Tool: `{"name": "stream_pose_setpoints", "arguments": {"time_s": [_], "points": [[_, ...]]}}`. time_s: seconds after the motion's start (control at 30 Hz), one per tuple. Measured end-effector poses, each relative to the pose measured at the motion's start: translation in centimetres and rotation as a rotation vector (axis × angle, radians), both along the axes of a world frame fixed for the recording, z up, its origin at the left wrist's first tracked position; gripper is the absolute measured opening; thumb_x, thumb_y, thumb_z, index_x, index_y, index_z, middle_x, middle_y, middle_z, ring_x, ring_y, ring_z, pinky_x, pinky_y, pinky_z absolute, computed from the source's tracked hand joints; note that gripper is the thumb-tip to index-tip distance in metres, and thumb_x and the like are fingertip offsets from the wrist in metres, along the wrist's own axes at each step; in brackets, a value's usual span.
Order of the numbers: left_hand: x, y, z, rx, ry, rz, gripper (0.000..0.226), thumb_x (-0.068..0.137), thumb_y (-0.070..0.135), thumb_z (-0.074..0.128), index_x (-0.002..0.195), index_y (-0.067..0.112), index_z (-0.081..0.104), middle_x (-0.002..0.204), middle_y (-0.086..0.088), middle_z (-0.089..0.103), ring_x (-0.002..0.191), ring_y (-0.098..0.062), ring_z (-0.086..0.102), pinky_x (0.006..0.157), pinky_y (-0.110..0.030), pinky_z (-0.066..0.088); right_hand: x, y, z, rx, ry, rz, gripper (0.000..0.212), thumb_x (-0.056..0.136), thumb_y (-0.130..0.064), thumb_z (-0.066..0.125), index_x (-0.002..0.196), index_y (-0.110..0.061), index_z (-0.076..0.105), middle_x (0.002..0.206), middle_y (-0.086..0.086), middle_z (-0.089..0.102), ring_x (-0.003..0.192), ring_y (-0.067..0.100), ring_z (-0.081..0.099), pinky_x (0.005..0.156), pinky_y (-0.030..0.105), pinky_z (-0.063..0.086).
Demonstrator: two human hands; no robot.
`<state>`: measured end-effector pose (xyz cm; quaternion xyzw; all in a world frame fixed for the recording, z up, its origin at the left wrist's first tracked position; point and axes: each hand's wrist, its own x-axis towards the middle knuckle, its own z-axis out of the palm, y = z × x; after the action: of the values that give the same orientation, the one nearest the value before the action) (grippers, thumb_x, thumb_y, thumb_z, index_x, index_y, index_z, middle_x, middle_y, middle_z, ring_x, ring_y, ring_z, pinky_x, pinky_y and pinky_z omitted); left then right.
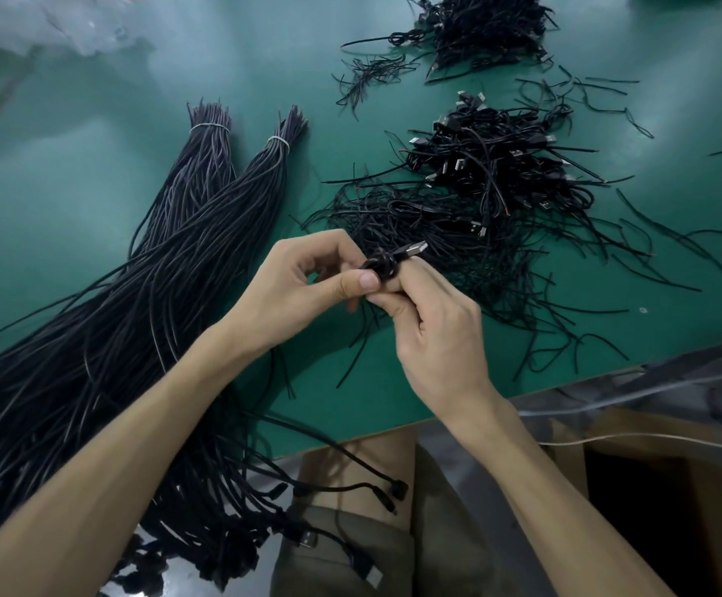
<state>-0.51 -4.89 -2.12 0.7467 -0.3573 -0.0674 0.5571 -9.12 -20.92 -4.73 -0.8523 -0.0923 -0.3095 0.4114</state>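
Note:
A short black USB cable (387, 262) is coiled into a small knot-like loop above the green table (92, 187), its metal plug pointing up and right. My left hand (303, 282) pinches the coil, thumb pressed on its lower side. My right hand (432, 329) grips the cable from below, fingers curled around the loose strands, index finger behind the coil. The cable's tail hangs down between both hands.
Two long bundles of black cables (204, 196), tied with white bands, lie on the left and hang over the table's near edge. A loose heap of short USB cables (492, 174) lies on the right, another pile (488, 28) at the back. A cardboard box (673, 480) stands lower right.

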Motion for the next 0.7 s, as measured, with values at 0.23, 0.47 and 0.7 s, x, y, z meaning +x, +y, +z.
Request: {"name": "stream_pose_setpoints", "arguments": {"time_s": [0.23, 0.47, 0.7], "points": [[-0.11, -0.12, -0.2, 0.0, 0.057, -0.009, 0.023, 0.099, 0.026, 0.063, 0.09, 0.004, 0.066, 0.063, -0.006, 0.062, 0.055, -0.013, 0.058, 0.058, -0.023, 0.044, 0.05, 0.16, 0.11, 0.014, 0.004, -0.021, 0.02, 0.099, -0.01, 0.062, 0.081, -0.002, 0.056, 0.078, -0.001, 0.055, 0.07, 0.019, 0.051, 0.06, 0.042, 0.045], [-0.16, -0.05, -0.47, 0.011, 0.14, 0.019, 0.025, 0.103, 0.034, 0.058, 0.093, 0.011, 0.061, 0.051, -0.006, 0.061, 0.038, -0.022, 0.042, 0.042, -0.024, 0.031, -0.02, 0.24, 0.1, -0.033, 0.01, -0.023, 0.021, 0.1, -0.008, 0.06, 0.081, -0.004, 0.052, 0.078, -0.001, 0.053, 0.069, 0.02, 0.049, 0.058, 0.046, 0.046], [0.14, 0.26, -0.6, 0.001, 0.167, 0.014, 0.021, 0.106, 0.026, 0.055, 0.095, 0.008, 0.058, 0.05, -0.009, 0.063, 0.032, -0.022, 0.042, 0.035, -0.026, 0.029, -0.2, 0.55, 0.15, -0.203, -0.054, -0.077, 0.022, 0.103, -0.009, 0.058, 0.081, -0.008, 0.052, 0.077, 0.002, 0.052, 0.069, 0.021, 0.049, 0.059, 0.042, 0.047]]}}
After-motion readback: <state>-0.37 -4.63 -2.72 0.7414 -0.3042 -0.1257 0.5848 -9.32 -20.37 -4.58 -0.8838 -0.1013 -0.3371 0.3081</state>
